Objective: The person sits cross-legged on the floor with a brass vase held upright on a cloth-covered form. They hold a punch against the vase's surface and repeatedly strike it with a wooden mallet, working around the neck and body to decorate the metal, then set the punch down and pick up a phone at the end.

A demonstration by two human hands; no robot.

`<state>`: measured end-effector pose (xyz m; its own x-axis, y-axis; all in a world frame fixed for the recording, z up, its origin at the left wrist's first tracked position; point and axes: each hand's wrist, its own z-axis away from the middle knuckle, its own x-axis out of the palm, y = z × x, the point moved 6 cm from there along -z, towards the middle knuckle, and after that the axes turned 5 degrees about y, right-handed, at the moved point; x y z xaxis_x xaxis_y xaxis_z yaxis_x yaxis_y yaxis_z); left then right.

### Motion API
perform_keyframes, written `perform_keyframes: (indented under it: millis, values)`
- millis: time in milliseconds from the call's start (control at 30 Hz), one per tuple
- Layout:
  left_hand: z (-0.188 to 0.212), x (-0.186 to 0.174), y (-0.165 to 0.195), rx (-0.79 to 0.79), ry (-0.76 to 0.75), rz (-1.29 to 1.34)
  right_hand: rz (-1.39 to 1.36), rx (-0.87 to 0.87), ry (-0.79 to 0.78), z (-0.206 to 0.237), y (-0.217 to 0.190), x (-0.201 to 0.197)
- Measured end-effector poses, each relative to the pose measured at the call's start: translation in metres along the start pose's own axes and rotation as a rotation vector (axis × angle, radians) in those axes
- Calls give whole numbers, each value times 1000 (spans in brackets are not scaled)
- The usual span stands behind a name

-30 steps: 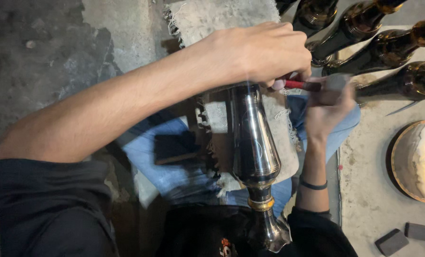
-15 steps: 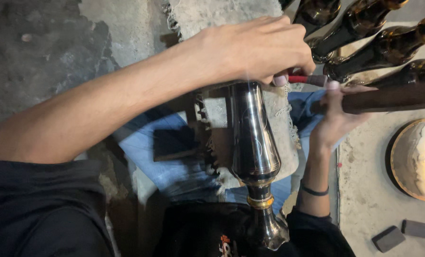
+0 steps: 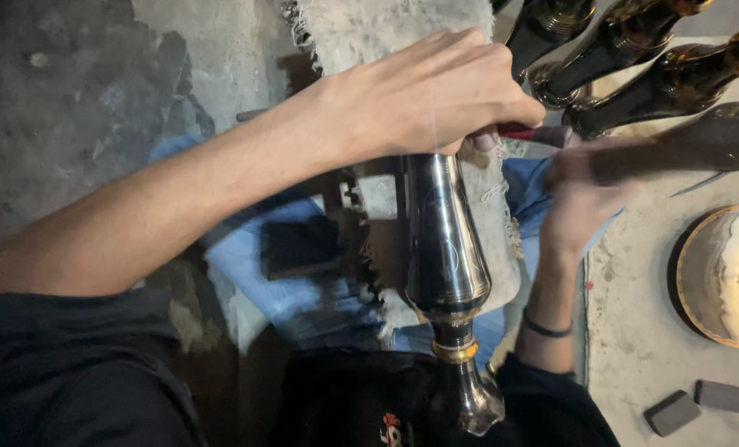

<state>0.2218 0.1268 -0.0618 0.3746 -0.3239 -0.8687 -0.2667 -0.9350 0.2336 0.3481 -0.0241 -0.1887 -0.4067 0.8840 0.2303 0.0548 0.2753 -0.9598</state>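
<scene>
Right hand (image 3: 584,194) blurred; vase (image 3: 445,248) top under left hand (image 3: 435,95).

Right hand (image 3: 589,186) motion-blurred

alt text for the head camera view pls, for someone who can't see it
A person's left hand grips the top of a polished dark metal vase lying over their lap, while the blurred right hand works beside it. More dark vases lie in a row at upper right, near a round dish on the concrete floor.
</scene>
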Motion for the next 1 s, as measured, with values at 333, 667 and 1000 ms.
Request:
perform_keyframes:
  millis: [333, 667, 1000]
  values:
    - [2, 1, -4, 19, -49, -35, -82, -197, 34, -1, -5, -26]
    - [2, 1, -8, 30, -84, 31, 392, -453, -63, 6, -21, -2]
    - [1, -3, -4, 16, -86, -12, 536, -347, -263, 8, -4, -8]
